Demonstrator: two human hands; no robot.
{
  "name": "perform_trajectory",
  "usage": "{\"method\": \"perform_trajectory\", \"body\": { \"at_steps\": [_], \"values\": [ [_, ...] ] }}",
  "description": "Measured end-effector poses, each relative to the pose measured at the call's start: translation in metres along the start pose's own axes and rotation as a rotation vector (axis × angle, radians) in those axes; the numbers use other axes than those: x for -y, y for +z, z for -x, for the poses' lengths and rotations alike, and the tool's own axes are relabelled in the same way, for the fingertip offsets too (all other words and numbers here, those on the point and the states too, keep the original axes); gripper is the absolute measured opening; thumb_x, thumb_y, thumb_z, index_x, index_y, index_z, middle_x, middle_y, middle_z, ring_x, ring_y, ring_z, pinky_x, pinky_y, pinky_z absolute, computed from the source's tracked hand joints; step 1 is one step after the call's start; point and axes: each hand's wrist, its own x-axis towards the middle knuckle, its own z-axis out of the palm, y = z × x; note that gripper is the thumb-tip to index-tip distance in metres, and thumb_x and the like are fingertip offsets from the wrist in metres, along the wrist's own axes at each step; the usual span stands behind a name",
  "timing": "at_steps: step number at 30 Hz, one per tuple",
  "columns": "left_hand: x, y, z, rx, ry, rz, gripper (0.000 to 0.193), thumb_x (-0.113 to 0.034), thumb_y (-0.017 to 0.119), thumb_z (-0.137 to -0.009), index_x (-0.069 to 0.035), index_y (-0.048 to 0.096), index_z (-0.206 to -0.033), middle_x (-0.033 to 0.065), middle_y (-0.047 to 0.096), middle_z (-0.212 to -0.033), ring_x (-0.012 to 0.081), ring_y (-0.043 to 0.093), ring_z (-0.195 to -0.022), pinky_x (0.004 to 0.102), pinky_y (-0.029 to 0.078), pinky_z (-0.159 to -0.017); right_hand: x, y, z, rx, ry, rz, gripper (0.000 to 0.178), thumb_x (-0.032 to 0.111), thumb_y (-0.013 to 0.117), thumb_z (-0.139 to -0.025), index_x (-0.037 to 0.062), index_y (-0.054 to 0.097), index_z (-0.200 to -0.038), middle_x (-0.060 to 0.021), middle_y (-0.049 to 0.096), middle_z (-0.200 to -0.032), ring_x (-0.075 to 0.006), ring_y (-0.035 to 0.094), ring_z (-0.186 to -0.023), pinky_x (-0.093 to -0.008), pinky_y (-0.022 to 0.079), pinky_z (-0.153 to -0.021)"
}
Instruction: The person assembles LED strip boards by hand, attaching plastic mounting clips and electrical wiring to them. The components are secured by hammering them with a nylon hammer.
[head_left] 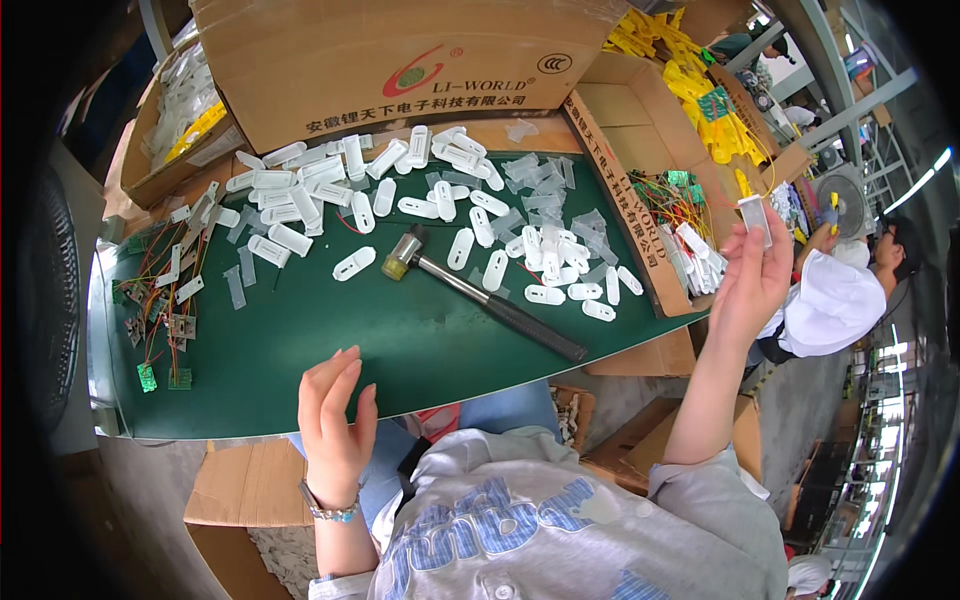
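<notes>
Over the right-hand carton, my right hand (752, 275) is raised with its fingers closed on a small white plastic case with a translucent body (754, 222). My left hand (337, 415) is at the front edge of the green table (330, 345), fingers apart and holding nothing. A mallet (470, 285) with a yellowish head and black grip lies in the middle of the table. Behind and beside it are many loose white oval plastic shells (354, 263). Thin clear plastic pieces (540, 185) lie among them.
Wired circuit boards (165, 310) are heaped at the left. At the right stands an open carton (635, 215) containing wired boards and white parts. A large carton (400, 70) rises behind; yellow parts (705, 100) lie at the far right. Another person (835, 300) sits at the right.
</notes>
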Motion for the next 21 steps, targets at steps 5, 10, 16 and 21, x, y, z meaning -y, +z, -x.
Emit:
{"method": "perform_trajectory", "body": {
  "at_steps": [5,10,16,21],
  "values": [
    [0.008,0.005,0.001,0.051,-0.101,0.015,0.046,0.013,0.062,-0.083,0.0,0.052,-0.126,0.0203,0.062,-0.122,0.0342,0.064,-0.106,0.0422,0.052,-0.091,-0.053,-0.083,-0.004,0.071,0.399,0.253,0.031,0.016,0.064,-0.098,-0.0002,0.06,-0.124,-0.0083,0.066,-0.088,-0.0057,0.057,-0.073,-0.0207,0.045,-0.068],
    [0.005,0.002,-0.007,0.131,-0.134,-0.073,0.041,0.011,0.065,-0.083,0.001,0.056,-0.122,0.0191,0.062,-0.121,0.0357,0.061,-0.108,0.0415,0.051,-0.091,-0.076,-0.109,0.018,0.289,0.08,1.275,0.032,0.03,0.06,-0.099,0.0055,0.064,-0.118,-0.0161,0.065,-0.096,-0.0301,0.066,-0.086,-0.0397,0.052,-0.075],
    [0.009,0.007,-0.008,0.119,-0.115,-0.121,0.037,0.007,0.067,-0.079,-0.001,0.061,-0.115,0.0124,0.063,-0.117,0.0327,0.063,-0.102,0.0404,0.055,-0.084,-0.03,-0.046,0.003,0.16,-0.17,1.409,0.031,0.029,0.059,-0.099,0.004,0.061,-0.117,-0.0194,0.047,-0.129,-0.0375,0.062,-0.099,-0.0449,0.051,-0.084],
    [0.009,0.007,-0.007,0.131,-0.128,-0.086,0.037,0.008,0.067,-0.079,-0.001,0.062,-0.115,0.0134,0.064,-0.116,0.033,0.063,-0.101,0.0402,0.054,-0.085,0.006,0.094,0.008,0.603,-0.278,0.622,0.017,0.011,0.067,-0.091,0.0037,0.067,-0.106,-0.0141,0.06,-0.112,-0.0315,0.061,-0.098,-0.039,0.049,-0.087]
  ]
}}
